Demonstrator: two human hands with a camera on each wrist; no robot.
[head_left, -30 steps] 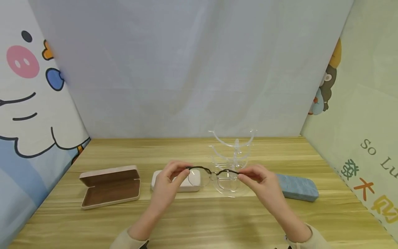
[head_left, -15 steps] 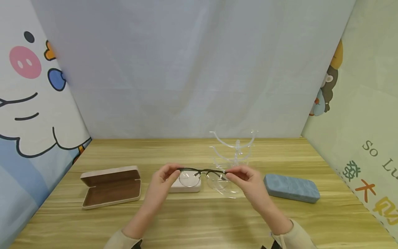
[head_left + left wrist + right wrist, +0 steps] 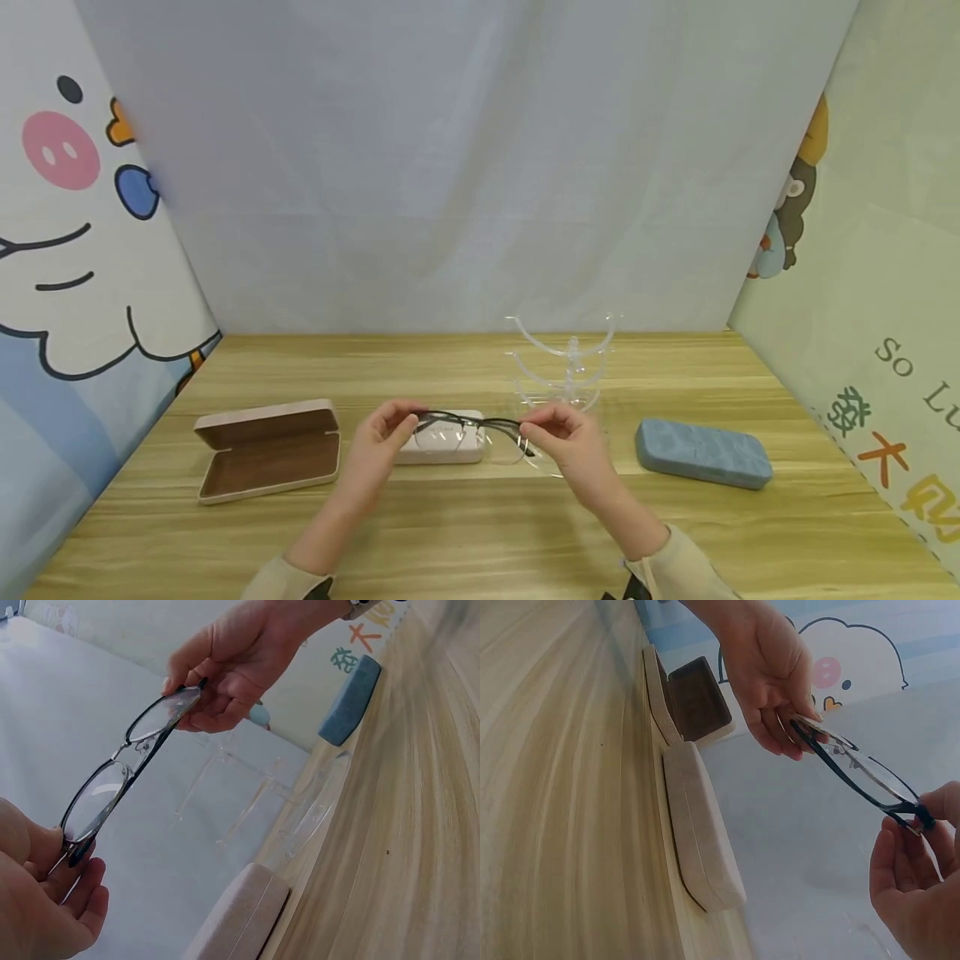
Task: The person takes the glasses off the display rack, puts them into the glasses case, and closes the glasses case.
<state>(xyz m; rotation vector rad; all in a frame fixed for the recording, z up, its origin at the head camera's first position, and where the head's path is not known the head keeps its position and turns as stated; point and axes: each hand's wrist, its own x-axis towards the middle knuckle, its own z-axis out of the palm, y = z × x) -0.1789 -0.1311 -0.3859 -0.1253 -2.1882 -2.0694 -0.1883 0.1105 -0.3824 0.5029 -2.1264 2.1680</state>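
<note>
A pair of eyeglasses (image 3: 480, 422) with a dark upper rim and clear lenses is held above the table between both hands. My left hand (image 3: 375, 450) pinches one end of the frame between thumb and fingers. At the other end, my right hand (image 3: 573, 450) pinches it likewise. The dark temples lie folded behind the lenses, as the right wrist view of the eyeglasses (image 3: 847, 776) suggests. Behind them in the head view, partly covered, lies a closed pale glasses case (image 3: 438, 455). A clear display stand (image 3: 572, 367) rises behind my right hand, its base partly hidden.
An open pale glasses case (image 3: 262, 412) with brown lining sits at the left of the wooden table (image 3: 480, 533). To the right lies a closed blue glasses case (image 3: 705, 454). A pale cloth (image 3: 450, 167) hangs along the back, with printed cloths at both sides.
Both hands have carried the eyeglasses leftward and slightly down, from in front of the stand to in front of the pale case. The glasses have tilted, so their folded temples show more.
</note>
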